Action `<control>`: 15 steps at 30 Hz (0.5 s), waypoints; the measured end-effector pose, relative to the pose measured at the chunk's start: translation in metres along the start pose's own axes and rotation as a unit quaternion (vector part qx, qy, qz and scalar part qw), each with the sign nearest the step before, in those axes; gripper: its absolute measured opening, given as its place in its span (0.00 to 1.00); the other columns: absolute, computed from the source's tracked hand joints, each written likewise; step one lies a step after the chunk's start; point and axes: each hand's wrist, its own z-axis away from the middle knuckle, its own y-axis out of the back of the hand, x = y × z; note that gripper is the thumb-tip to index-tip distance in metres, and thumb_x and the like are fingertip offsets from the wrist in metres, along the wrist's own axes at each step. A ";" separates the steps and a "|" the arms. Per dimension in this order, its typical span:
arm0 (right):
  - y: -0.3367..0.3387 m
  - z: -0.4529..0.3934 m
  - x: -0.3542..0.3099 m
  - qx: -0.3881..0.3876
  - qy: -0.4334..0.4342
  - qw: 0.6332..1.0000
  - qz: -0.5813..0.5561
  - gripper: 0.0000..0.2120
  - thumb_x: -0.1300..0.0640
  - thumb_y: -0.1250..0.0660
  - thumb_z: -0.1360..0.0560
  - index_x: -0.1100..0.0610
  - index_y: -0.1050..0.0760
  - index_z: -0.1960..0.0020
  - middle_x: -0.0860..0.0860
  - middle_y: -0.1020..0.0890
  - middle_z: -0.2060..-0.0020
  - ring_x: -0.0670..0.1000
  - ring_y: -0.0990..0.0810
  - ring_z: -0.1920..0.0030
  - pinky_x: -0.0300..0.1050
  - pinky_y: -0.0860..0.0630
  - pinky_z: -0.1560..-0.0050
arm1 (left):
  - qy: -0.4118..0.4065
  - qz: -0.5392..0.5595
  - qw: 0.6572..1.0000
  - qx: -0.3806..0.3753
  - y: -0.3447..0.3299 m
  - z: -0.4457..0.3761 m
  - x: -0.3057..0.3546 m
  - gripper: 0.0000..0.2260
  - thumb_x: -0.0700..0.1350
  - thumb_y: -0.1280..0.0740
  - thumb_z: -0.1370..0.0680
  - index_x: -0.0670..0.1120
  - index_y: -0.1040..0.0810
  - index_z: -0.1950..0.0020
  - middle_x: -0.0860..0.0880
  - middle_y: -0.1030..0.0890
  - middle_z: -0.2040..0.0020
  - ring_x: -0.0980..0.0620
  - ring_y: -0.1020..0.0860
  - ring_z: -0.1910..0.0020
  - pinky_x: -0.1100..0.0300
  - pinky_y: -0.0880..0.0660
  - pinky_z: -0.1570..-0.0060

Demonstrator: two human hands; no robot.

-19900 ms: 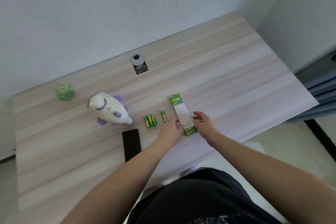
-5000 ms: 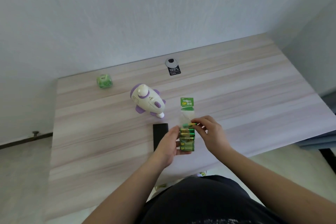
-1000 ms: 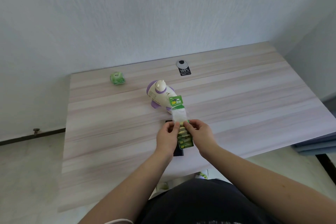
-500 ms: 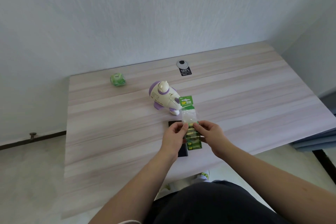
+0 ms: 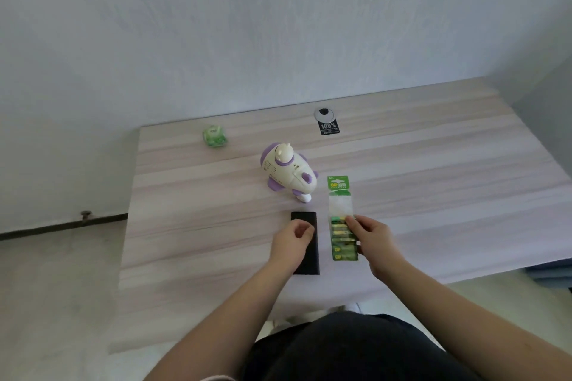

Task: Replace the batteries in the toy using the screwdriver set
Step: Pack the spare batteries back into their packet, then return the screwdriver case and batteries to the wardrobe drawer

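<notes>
The white-and-purple plastic rocket-shaped toy (image 5: pixel 288 175) lies beyond the green blister battery pack (image 5: pixel 341 219), pinched by right-hand fingers (image 5: pixel 353 223); left hand (image 5: pixel 292 243) loosely curled, holding nothing.

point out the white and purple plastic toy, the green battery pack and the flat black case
white and purple plastic toy (image 5: pixel 286 176), head view, on its white body
green battery pack (image 5: pixel 340 227), head view, on the batteries
flat black case (image 5: pixel 311 260), head view, on its bare near end

Right hand (image 5: pixel 373 238) pinches the battery pack (image 5: pixel 341 219) flat on the table (image 5: pixel 433 182); left hand (image 5: pixel 291 241), loosely curled, hovers over the black case (image 5: pixel 309 257), toy (image 5: pixel 288 175) beyond.
</notes>
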 end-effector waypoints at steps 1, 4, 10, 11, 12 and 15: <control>0.003 -0.003 -0.001 -0.003 -0.003 1.000 0.007 0.04 0.55 0.33 0.22 0.53 0.20 0.52 0.55 0.15 0.56 0.55 0.15 0.54 0.53 0.18 0.51 | 0.003 -0.025 1.000 0.016 0.000 -0.001 -0.006 0.04 0.47 0.32 0.22 0.50 0.21 0.49 0.53 0.20 0.54 0.53 0.22 0.54 0.60 0.26 0.51; 0.012 -0.012 -0.003 -0.010 -0.013 1.000 0.020 0.05 0.53 0.33 0.22 0.53 0.20 0.51 0.53 0.14 0.56 0.53 0.15 0.55 0.53 0.18 0.50 | 0.044 -0.092 0.993 0.054 -0.005 -0.004 -0.025 0.15 0.53 0.27 0.28 0.52 0.24 0.45 0.52 0.22 0.52 0.52 0.22 0.53 0.55 0.22 0.51; 0.030 -0.025 -0.005 -0.023 -0.038 0.999 0.030 0.04 0.54 0.33 0.22 0.52 0.21 0.51 0.53 0.15 0.56 0.53 0.15 0.55 0.54 0.18 0.51 | 0.149 -0.188 0.969 0.057 -0.031 -0.001 -0.027 0.38 0.61 0.24 0.36 0.49 0.33 0.33 0.48 0.28 0.40 0.45 0.26 0.40 0.47 0.25 0.44; 0.033 -0.027 -0.005 -0.027 -0.041 0.998 0.031 0.03 0.54 0.34 0.22 0.51 0.21 0.52 0.53 0.15 0.56 0.53 0.15 0.55 0.53 0.18 0.51 | 0.158 -0.195 0.966 0.059 -0.033 -0.002 -0.025 0.38 0.60 0.23 0.36 0.48 0.33 0.33 0.47 0.28 0.39 0.45 0.26 0.40 0.47 0.25 0.44; 0.036 -0.029 -0.005 -0.033 -0.043 0.998 0.036 0.03 0.54 0.34 0.22 0.51 0.21 0.53 0.53 0.15 0.56 0.53 0.15 0.55 0.52 0.18 0.51 | 0.170 -0.193 0.964 0.060 -0.035 -0.005 -0.023 0.38 0.59 0.22 0.37 0.47 0.33 0.33 0.47 0.28 0.39 0.44 0.26 0.40 0.47 0.25 0.43; 0.043 -0.033 -0.005 -0.053 -0.049 0.996 0.051 0.04 0.54 0.34 0.22 0.51 0.21 0.53 0.53 0.15 0.56 0.53 0.15 0.55 0.53 0.18 0.50 | 0.204 -0.179 0.961 0.051 -0.037 -0.009 -0.018 0.39 0.57 0.20 0.39 0.44 0.32 0.35 0.45 0.28 0.40 0.44 0.26 0.40 0.48 0.24 0.43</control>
